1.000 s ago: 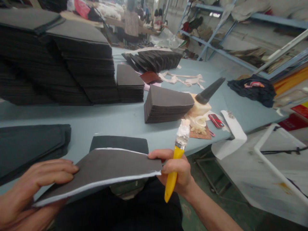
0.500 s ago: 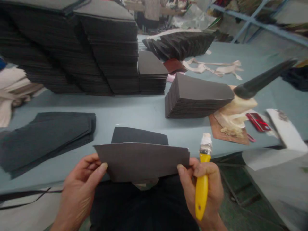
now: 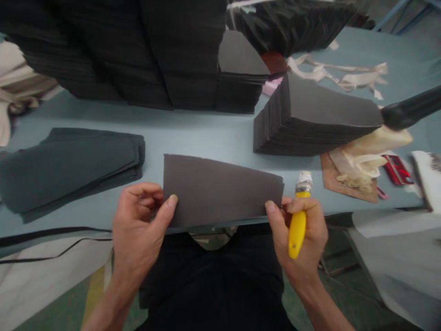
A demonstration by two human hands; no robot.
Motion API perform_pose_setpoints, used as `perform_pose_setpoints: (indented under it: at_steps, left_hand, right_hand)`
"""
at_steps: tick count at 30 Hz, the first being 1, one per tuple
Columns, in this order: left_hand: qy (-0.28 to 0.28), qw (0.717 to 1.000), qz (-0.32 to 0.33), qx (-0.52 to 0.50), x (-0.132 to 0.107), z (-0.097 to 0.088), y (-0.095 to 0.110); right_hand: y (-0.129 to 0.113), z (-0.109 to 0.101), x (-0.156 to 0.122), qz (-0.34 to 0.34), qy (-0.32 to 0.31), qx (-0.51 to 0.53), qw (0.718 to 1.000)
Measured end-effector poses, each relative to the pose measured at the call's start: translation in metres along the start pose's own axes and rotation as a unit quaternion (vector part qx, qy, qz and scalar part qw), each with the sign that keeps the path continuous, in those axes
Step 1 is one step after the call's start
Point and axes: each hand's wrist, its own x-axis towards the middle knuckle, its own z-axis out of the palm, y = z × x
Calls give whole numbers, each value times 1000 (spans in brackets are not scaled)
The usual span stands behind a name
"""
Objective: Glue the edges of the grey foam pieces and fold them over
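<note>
A flat dark grey panel (image 3: 220, 191) with a tapering right end lies at the front edge of the table, its near side reaching the edge. My left hand (image 3: 143, 225) pinches its left end, thumb on top and fingers underneath or behind. At the right end, the thumb and fingers of my right hand (image 3: 303, 230) pinch the panel too. That same hand also carries a yellow-handled paintbrush (image 3: 298, 230), its bristles pointing away from me and coated white. The dark piece seen earlier beneath the panel is hidden.
Several dark cloth-like pieces (image 3: 76, 168) lie at left. Tall dark stacks (image 3: 193, 59) stand behind, and a shorter stack of grey panels (image 3: 320, 115) at right. Beyond it are a brown sheet (image 3: 351, 184) with whitish clumps, a red case (image 3: 398, 170) and a dark rod (image 3: 413, 108).
Both hands have moved the panel forward and down onto the table, covering the dark piece there. The brush travelled along in my right hand. My view has tilted downward.
</note>
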Motion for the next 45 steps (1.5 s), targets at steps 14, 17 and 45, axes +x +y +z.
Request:
perform_pose_setpoints:
  at_steps: [14, 17, 45]
  left_hand:
    - [-195, 965, 154, 79, 82, -2, 3]
    - [-225, 953, 169, 112, 83, -8, -5]
    - [-341, 879, 291, 160, 93, -22, -33]
  right_hand:
    - [20, 21, 27, -49, -37, -70, 996]
    - [25, 22, 26, -43, -60, -55, 996]
    - [43, 20, 18, -65, -87, -78, 991]
